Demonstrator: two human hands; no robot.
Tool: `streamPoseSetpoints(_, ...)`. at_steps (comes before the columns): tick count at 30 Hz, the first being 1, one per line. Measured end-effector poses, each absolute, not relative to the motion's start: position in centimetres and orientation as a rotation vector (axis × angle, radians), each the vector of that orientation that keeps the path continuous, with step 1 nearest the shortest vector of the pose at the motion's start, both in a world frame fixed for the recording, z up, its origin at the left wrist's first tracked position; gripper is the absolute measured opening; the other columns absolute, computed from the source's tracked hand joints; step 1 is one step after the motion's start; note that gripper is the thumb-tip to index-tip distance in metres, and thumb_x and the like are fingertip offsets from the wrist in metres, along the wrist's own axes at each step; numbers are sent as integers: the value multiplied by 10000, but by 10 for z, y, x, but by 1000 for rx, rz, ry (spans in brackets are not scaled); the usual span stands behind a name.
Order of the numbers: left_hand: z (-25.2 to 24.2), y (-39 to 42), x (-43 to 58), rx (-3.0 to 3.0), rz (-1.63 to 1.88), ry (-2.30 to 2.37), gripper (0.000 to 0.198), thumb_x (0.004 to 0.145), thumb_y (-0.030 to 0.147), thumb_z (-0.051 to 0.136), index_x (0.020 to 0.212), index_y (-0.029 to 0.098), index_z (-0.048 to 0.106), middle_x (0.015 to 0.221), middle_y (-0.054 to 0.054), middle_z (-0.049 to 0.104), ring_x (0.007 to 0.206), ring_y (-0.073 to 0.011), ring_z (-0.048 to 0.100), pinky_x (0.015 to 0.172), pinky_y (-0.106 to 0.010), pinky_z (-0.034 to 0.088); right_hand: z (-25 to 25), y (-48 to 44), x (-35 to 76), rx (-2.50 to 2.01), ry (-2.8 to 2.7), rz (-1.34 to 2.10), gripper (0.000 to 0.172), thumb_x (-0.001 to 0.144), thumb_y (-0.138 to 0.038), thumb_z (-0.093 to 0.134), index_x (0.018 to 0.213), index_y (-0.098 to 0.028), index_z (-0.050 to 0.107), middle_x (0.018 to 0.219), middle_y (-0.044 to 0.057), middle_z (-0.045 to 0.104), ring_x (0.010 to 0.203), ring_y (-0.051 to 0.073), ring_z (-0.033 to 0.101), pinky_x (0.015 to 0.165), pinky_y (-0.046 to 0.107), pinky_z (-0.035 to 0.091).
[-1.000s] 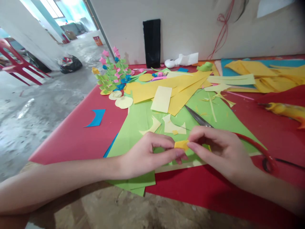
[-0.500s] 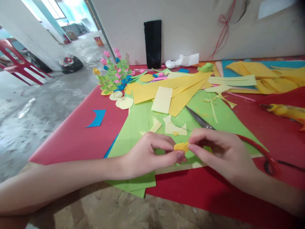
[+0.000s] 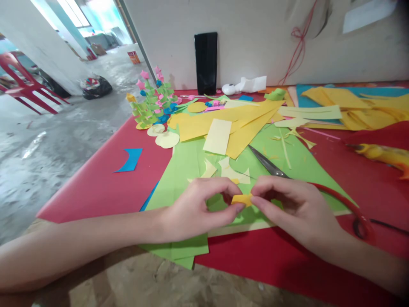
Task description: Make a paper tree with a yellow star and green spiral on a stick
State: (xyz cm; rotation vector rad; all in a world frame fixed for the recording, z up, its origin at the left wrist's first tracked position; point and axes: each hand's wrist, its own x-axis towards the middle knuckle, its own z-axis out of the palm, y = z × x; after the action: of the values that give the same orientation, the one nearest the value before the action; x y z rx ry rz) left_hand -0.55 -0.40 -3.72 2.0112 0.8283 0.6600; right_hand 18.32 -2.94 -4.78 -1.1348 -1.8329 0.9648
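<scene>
Between my two hands is a small folded piece of yellow paper (image 3: pixel 242 199). My left hand (image 3: pixel 204 209) pinches its left end between thumb and fingers. The thumb and forefinger of my right hand (image 3: pixel 294 209) close on its right end. Both hands hover over light green paper sheets (image 3: pixel 188 170). Just beyond the fingers lie pale yellow paper scraps (image 3: pixel 228 169). Scissors (image 3: pixel 268 163) with red handles lie behind and partly beneath my right hand, blades pointing away to the left.
A black phone (image 3: pixel 206 64) leans on the wall. Paper flower stalks (image 3: pixel 155 100) stand at back left near pale paper circles (image 3: pixel 168 140). Yellow sheets (image 3: pixel 252 128) cover the middle. A yellow glue gun (image 3: pixel 380 154) lies at right; a blue scrap (image 3: pixel 130 160) at left on red paper (image 3: pixel 105 183).
My left fingers have shifted slightly on the yellow paper, the forefinger arching higher above the thumb. My right hand keeps its pinch. The whole view has tilted a little.
</scene>
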Motion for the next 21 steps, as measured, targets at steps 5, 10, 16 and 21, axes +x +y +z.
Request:
streamPoseSetpoints(5,-38,-5,-7,2002,582,840,167,837,195,508,680,149,473,593,37,527,528,-50,463,503,-146,367,-49,-29,182,-1136,-1835,977,120,815,-172,528,711,-228,547,635,-56,553,581,72,491,506,161,406)
streamPoseSetpoints(10,-40,-4,-6,2033,584,823,186,822,176,503,656,160,421,578,59,444,511,-41,386,482,-142,322,-48,-27,180,-1152,-1857,961,131,804,-164,541,684,-218,545,636,-52,559,591,71,497,521,156,411)
streamPoseSetpoints(16,-42,-1,-6,2167,474,727,217,830,160,441,613,158,427,540,52,382,499,-63,343,483,-187,306,-51,-30,181,-1168,-1895,964,127,798,-175,548,675,-208,550,643,-39,566,606,85,512,544,177,423)
streamPoseSetpoints(21,-41,0,-7,2115,425,725,243,858,185,402,632,139,481,540,40,417,493,-62,375,478,-181,313,-43,-25,182,-1217,-1930,947,125,828,-217,518,709,-216,558,636,-44,562,586,84,510,526,183,412)
